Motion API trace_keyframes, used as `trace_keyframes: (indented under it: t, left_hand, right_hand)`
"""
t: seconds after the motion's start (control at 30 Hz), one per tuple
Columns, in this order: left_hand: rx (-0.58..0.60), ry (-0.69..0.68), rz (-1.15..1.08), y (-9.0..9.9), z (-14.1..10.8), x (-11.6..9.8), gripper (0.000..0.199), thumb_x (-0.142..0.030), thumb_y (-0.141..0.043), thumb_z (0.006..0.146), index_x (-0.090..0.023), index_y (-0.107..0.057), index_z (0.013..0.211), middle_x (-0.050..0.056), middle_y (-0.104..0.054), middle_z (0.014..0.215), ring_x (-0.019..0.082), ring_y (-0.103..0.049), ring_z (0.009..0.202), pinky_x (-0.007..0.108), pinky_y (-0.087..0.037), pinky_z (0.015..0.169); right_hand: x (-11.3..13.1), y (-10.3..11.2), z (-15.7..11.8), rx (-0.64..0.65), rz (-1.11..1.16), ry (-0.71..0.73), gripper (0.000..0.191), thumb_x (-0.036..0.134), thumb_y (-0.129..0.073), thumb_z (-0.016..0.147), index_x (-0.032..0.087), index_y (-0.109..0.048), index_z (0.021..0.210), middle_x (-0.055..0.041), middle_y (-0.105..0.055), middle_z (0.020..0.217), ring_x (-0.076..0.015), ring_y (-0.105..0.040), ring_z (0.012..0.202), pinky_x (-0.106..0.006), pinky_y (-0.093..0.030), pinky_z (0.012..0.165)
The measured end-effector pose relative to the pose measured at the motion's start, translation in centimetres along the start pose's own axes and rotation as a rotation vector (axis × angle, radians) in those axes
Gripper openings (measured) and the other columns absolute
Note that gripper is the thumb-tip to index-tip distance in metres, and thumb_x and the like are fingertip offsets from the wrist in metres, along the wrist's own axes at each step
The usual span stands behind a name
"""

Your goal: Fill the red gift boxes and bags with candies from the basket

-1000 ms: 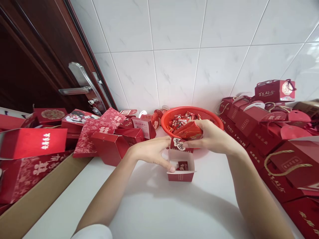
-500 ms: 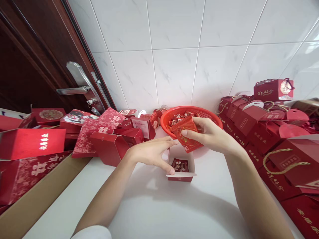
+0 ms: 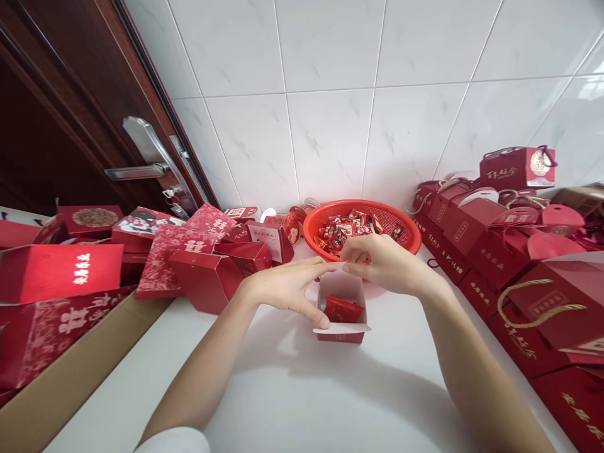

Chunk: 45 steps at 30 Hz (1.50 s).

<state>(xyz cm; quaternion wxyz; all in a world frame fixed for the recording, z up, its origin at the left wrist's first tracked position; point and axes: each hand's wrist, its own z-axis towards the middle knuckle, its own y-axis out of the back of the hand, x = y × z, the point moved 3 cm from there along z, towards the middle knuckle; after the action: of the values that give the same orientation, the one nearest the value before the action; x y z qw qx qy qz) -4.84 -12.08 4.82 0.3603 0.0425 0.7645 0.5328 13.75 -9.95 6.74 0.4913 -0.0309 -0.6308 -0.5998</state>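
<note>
A small red gift box (image 3: 340,338) with a white inside stands open on the white table before me. In it lies a shiny red packet (image 3: 343,309). My left hand (image 3: 285,286) spans the box's left side, thumb on the near flap and fingertips at the far one. With thumb and finger pinched together, my right hand (image 3: 384,261) is at the far flap's right side; its other fingers curl in. Just behind the box is a red plastic basket (image 3: 404,228) holding many small wrapped sweets (image 3: 346,229).
Piled red gift boxes (image 3: 491,239), some with rope handles, line the right side. More red boxes (image 3: 202,277) lie at the left, some in a cardboard carton (image 3: 89,358). A tiled wall (image 3: 330,138) rises behind, and a dark door (image 3: 70,113) with a metal handle is at the far left.
The red packet has left my right hand and now lies inside the box. My right hand has moved slightly left to the far flap. The left hand has stayed in place.
</note>
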Motion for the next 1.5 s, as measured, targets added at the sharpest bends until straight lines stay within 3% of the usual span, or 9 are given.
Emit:
trace_keyframes:
  t: [0.17,0.27,0.47,0.6,0.77,0.93,1.13,1.37,1.5]
  left_hand:
    - [0.041,0.033,0.035,0.0,0.0,-0.2,0.094,-0.059,-0.078,0.067,-0.032,-0.042,0.149,0.007,-0.054,0.144,0.032,-0.051,0.129,0.033,-0.044,0.095]
    - [0.049,0.015,0.044,0.0,0.1,-0.2,0.092,-0.061,-0.077,0.068,-0.03,-0.043,0.148,0.007,-0.056,0.141,0.032,-0.053,0.126,0.034,-0.045,0.095]
    - [0.057,0.007,0.027,0.0,0.2,-0.1,0.097,-0.055,-0.08,0.067,-0.031,-0.039,0.151,0.007,-0.054,0.141,0.032,-0.051,0.127,0.035,-0.043,0.099]
    - [0.066,-0.007,0.032,0.0,0.2,-0.3,0.094,-0.051,-0.081,0.069,-0.032,-0.038,0.151,0.007,-0.051,0.144,0.032,-0.048,0.13,0.036,-0.042,0.102]
    - [0.058,-0.015,0.027,0.0,0.2,-0.4,0.095,-0.052,-0.082,0.067,-0.031,-0.04,0.15,0.007,-0.052,0.142,0.031,-0.049,0.13,0.034,-0.042,0.101]
    - [0.058,-0.02,0.035,-0.1,0.3,0.0,0.095,-0.057,-0.08,0.068,-0.029,-0.041,0.15,0.008,-0.051,0.145,0.032,-0.047,0.133,0.035,-0.04,0.106]
    - [0.072,0.02,0.039,-0.1,0.1,0.2,0.099,-0.066,-0.075,0.069,-0.028,-0.038,0.152,0.008,-0.041,0.157,0.035,-0.038,0.142,0.04,-0.037,0.11]
    - [0.031,0.026,0.052,0.1,-0.2,-0.1,0.09,-0.066,-0.073,0.071,-0.026,-0.046,0.147,0.008,-0.046,0.153,0.034,-0.045,0.137,0.039,-0.039,0.108]
    - [-0.033,-0.022,0.045,0.5,0.1,-0.2,0.073,-0.056,-0.074,0.076,-0.026,-0.054,0.139,0.008,-0.051,0.147,0.031,-0.049,0.133,0.036,-0.041,0.105]
  right_hand:
    - [0.0,1.0,-0.5,0.026,-0.053,0.002,0.009,0.017,-0.06,0.081,0.02,-0.067,0.076,-0.0014,-0.07,0.074,-0.0159,-0.062,0.068,-0.024,-0.04,0.058]
    - [0.7,1.0,-0.9,0.165,-0.102,0.059,0.01,0.016,-0.059,0.081,0.019,-0.068,0.077,-0.0002,-0.069,0.075,-0.0132,-0.06,0.066,-0.023,-0.039,0.059]
    - [1.6,-2.5,-0.6,0.524,-0.288,0.106,0.023,0.009,-0.048,0.081,0.016,-0.065,0.067,-0.0009,-0.063,0.068,-0.0101,-0.047,0.058,-0.024,-0.03,0.054]
    - [0.4,-4.3,0.2,0.603,-0.413,0.044,0.021,0.004,-0.05,0.071,0.015,-0.061,0.058,-0.0022,-0.058,0.061,-0.0117,-0.043,0.058,-0.026,-0.026,0.05]
    - [-0.4,-4.5,0.7,0.705,-0.235,0.085,0.032,0.0,-0.047,0.068,0.016,-0.073,0.077,-0.0011,-0.065,0.073,-0.0107,-0.049,0.063,-0.023,-0.031,0.053]
    - [0.0,-3.4,0.7,0.58,-0.328,0.072,0.021,0.005,-0.048,0.075,0.015,-0.066,0.071,-0.0019,-0.061,0.072,-0.0104,-0.045,0.059,-0.024,-0.029,0.053]
    - [0.7,0.4,-0.8,0.364,-0.292,0.024,0.014,0.012,-0.052,0.081,0.017,-0.065,0.08,-0.0015,-0.064,0.074,-0.0123,-0.053,0.063,-0.024,-0.034,0.058]
    - [-0.2,2.0,-1.8,0.304,-0.299,-0.051,0.011,0.027,-0.06,0.085,0.019,-0.068,0.086,-0.0041,-0.071,0.09,-0.0162,-0.062,0.076,-0.024,-0.041,0.061]
    - [-0.5,1.5,-1.7,0.378,-0.313,-0.124,0.016,0.036,-0.065,0.083,0.021,-0.07,0.086,-0.0048,-0.071,0.091,-0.0186,-0.064,0.079,-0.025,-0.042,0.061]
